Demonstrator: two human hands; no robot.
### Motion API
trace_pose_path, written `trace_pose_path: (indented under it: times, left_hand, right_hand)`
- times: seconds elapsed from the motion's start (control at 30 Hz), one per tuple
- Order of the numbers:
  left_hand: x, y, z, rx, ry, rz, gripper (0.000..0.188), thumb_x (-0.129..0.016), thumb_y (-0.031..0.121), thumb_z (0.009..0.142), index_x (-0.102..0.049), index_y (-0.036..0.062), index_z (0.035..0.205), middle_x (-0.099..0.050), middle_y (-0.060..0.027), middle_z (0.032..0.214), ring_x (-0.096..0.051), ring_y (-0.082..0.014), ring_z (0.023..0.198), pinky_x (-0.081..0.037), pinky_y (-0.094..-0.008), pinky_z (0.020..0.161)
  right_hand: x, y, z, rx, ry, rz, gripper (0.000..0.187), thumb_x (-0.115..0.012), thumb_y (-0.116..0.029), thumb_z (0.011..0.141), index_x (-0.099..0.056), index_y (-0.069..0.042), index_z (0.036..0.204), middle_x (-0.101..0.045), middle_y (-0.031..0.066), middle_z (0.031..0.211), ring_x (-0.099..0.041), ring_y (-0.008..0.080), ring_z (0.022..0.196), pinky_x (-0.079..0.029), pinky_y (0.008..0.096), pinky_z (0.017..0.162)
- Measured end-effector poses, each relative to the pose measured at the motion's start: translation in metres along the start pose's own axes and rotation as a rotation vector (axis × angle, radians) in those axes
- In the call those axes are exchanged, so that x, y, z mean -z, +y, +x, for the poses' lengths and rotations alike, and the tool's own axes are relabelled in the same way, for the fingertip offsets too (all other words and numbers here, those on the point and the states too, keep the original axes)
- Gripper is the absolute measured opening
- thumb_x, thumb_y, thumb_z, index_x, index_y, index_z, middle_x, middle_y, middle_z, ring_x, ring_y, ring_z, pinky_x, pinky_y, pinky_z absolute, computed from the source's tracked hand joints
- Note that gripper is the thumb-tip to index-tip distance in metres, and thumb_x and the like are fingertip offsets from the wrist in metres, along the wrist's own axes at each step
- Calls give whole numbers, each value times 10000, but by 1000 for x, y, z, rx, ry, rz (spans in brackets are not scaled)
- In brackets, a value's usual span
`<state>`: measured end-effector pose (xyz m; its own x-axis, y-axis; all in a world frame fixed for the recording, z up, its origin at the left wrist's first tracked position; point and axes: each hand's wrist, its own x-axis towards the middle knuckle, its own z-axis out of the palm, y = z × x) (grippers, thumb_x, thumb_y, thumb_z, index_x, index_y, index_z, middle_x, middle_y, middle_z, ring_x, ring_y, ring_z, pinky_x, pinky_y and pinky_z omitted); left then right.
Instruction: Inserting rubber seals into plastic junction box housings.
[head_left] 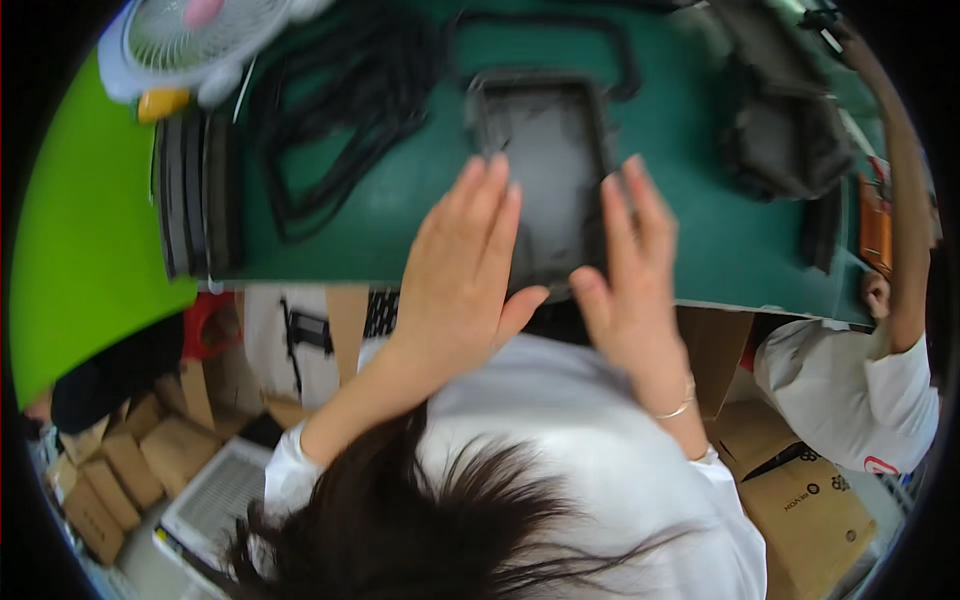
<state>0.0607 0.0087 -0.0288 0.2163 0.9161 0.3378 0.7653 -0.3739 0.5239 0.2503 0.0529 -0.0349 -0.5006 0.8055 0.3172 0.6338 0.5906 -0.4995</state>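
Observation:
A dark rectangular shallow tray-like case with a raised rim lies on the green table top, reaching its near edge. My left hand is at the left rim, its fingers stretched out and its thumb pointing inward. Along the right rim, my right hand has its fingers extended and slightly apart. Both hands are blurred by motion, and I cannot tell whether they press on the rim or hover beside it. Neither hand holds anything. Behind the case lies a thin black rectangular frame.
Several black frames lie heaped at the left, beside upright dark strips. A white fan stands at the far left. Dark housings are stacked at the right. A co-worker's arm reaches in there. Cardboard boxes are below the table.

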Motion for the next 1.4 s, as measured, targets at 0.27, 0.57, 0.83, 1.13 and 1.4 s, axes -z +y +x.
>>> trace_pose_path:
  times: [0.27,0.57,0.83,1.13,1.4]
  left_hand:
    - [-4,-6,-5,-12,-122,27,639,-556,245,813,-320,-124,1279,-268,-264,1381,-248,-404,1299,-262,-464,1029]
    - [26,-5,4,-88,152,-360,634,-378,324,899,-216,-81,1360,-191,-295,1410,-225,-403,1312,-197,-434,1062]
    - [113,53,39,-770,-68,-1446,344,-464,356,915,-533,166,1193,-453,-3,1293,-412,-181,1213,-390,-556,887]
    - [132,16,49,-577,87,-1467,323,-470,367,910,-595,127,1087,-594,-2,1086,-559,-196,1052,-406,-546,874]
    - [118,-41,8,0,-66,-999,694,-399,562,862,-542,-67,1116,-549,-214,1166,-509,-366,1119,-404,-411,915]
  right_hand:
    - [-11,-9,-1,-99,81,191,576,-565,-50,744,-369,67,1273,-331,202,1335,-427,369,1059,-370,421,905]
    - [104,31,-18,-391,602,409,544,-458,59,669,-524,5,1206,-524,135,1226,-489,239,1152,-354,333,991]
    - [205,255,-65,-920,741,315,406,-428,-23,811,-506,34,1205,-578,83,1061,-551,123,863,-427,226,774]
    - [193,215,231,-89,166,-306,370,-532,-182,842,-511,0,1164,-544,174,1125,-530,285,1053,-403,337,905]
    - [104,264,350,-300,-450,-1097,474,-564,-64,744,-490,-171,1200,-472,80,1269,-446,323,1152,-409,480,913]
